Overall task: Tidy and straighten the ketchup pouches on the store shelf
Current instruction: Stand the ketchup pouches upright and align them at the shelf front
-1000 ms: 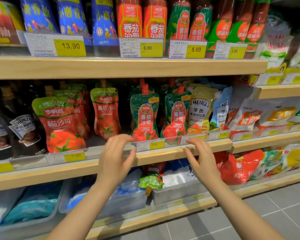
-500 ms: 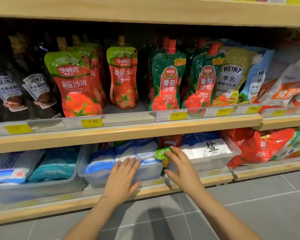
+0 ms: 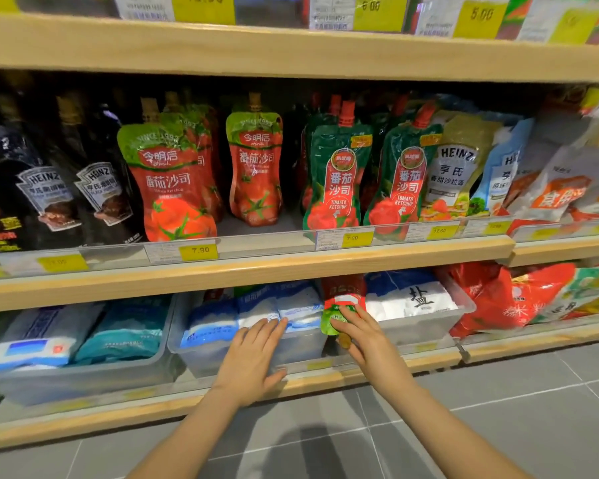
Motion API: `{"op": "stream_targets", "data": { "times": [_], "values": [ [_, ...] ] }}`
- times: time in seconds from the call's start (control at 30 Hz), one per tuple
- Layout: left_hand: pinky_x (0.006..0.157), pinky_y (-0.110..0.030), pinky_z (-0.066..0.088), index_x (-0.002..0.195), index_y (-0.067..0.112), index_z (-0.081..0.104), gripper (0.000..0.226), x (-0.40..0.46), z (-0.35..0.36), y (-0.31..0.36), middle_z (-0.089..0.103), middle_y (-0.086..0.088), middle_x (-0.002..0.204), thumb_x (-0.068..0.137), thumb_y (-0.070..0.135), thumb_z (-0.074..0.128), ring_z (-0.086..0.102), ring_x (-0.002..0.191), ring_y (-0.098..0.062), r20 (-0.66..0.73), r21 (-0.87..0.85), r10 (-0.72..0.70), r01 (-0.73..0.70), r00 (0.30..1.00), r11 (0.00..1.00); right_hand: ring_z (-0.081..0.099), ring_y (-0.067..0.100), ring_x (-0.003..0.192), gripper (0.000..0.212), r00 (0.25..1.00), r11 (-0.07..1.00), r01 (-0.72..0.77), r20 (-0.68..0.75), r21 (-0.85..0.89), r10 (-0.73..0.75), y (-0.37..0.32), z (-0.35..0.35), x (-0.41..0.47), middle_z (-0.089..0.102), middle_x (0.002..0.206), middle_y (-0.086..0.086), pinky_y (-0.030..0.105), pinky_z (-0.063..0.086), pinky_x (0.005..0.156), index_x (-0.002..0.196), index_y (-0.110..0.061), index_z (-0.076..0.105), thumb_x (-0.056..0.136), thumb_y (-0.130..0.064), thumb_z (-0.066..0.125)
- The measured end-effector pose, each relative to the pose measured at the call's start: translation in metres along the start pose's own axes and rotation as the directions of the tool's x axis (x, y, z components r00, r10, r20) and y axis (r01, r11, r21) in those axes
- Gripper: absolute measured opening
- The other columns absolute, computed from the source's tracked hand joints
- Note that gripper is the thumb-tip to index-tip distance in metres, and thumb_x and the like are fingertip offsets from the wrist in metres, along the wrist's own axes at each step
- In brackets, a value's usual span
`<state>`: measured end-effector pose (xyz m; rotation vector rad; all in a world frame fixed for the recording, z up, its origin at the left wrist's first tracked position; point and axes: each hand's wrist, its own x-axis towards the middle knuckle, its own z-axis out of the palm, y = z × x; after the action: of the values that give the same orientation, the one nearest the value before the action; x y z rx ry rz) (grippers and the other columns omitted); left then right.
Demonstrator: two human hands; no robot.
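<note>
Ketchup pouches stand on the middle shelf (image 3: 256, 271): a large red-and-green pouch (image 3: 172, 188), a smaller one (image 3: 255, 167) behind it to the right, and two dark green pouches (image 3: 338, 178) (image 3: 403, 181). A stray ketchup pouch (image 3: 341, 302) hangs upside down between two bins on the lower shelf. My right hand (image 3: 362, 335) grips its green end, with the cap showing under my fingers. My left hand (image 3: 253, 361) lies flat, fingers spread, on the front wall of the clear bin (image 3: 201, 354).
Black Heinz bottles (image 3: 97, 188) stand left of the pouches, Heinz salad dressing pouches (image 3: 455, 174) to the right. Clear bins of salt bags (image 3: 415, 302) fill the lower shelf, red bags (image 3: 488, 299) to their right. Grey tiled floor (image 3: 464, 426) lies below.
Both hands dropped from the middle shelf's edge to the lower shelf. My right hand reached the upside-down pouch and closed on it; my left settled on the bin.
</note>
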<state>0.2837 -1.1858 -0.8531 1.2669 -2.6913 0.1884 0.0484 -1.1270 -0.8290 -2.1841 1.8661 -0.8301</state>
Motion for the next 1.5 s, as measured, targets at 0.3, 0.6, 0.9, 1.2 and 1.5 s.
{"op": "stream_targets", "data": {
  "times": [0.3, 0.6, 0.9, 1.2, 1.5],
  "values": [
    [0.110, -0.023, 0.015, 0.146, 0.024, 0.017, 0.089, 0.039, -0.057, 0.049, 0.021, 0.006, 0.151, 0.077, 0.048, 0.067, 0.017, 0.138, -0.010, -0.105, -0.644, -0.112, 0.018, 0.988, 0.765, 0.063, 0.014, 0.074, 0.013, 0.978, 0.990, -0.058, -0.189, 0.127, 0.082, -0.053, -0.105, 0.021, 0.072, 0.082, -0.001, 0.035, 0.051, 0.067, 0.094, -0.025, 0.067, 0.083, -0.020, 0.062],
    [0.078, -0.012, 0.046, 0.111, 0.056, 0.035, 0.062, 0.043, -0.098, 0.073, 0.060, 0.023, 0.108, 0.069, 0.038, 0.077, 0.059, 0.100, 0.002, -0.079, -0.922, -0.267, 0.031, 0.961, 0.386, 0.069, 0.011, 0.081, 0.007, 0.994, 0.793, -0.097, 0.022, 0.601, 0.105, -0.103, -0.166, 0.072, 0.073, 0.085, -0.004, 0.025, 0.054, 0.053, 0.083, -0.029, 0.068, 0.079, -0.023, 0.069],
    [0.080, -0.008, 0.045, 0.110, 0.048, 0.045, 0.053, 0.065, -0.164, 0.020, 0.063, 0.027, 0.106, 0.073, 0.027, 0.077, 0.058, 0.101, 0.007, -0.310, -0.907, -0.379, -0.152, 0.872, 0.393, 0.058, 0.006, 0.096, 0.020, 0.976, 0.882, -0.066, -0.154, 0.466, 0.154, -0.040, -0.150, 0.063, 0.067, 0.099, -0.004, 0.015, 0.044, 0.079, 0.095, -0.023, 0.067, 0.092, -0.031, 0.049],
    [0.066, -0.009, 0.041, 0.100, 0.024, 0.041, 0.040, 0.103, -0.189, -0.029, 0.057, 0.009, 0.095, 0.077, 0.019, 0.073, 0.057, 0.088, -0.004, -0.393, -0.804, -0.512, -0.016, 0.763, 0.594, 0.041, 0.014, 0.107, 0.021, 0.950, 0.999, -0.030, -0.313, -0.039, 0.016, -0.015, -0.132, 0.073, 0.051, 0.109, -0.001, 0.024, 0.029, 0.088, 0.108, -0.015, 0.061, 0.091, -0.023, 0.053],
    [0.083, -0.036, 0.050, 0.115, 0.012, 0.045, 0.050, 0.114, -0.180, -0.044, 0.061, -0.005, 0.105, 0.077, 0.027, 0.073, 0.060, 0.099, -0.023, -0.080, -0.773, -0.470, 0.242, 0.879, 0.586, 0.042, 0.017, 0.100, 0.018, 0.946, 0.994, -0.047, -0.323, -0.094, 0.014, -0.022, -0.123, 0.079, 0.056, 0.100, -0.002, 0.029, 0.032, 0.082, 0.104, -0.017, 0.059, 0.088, -0.025, 0.057]
  ]
}}
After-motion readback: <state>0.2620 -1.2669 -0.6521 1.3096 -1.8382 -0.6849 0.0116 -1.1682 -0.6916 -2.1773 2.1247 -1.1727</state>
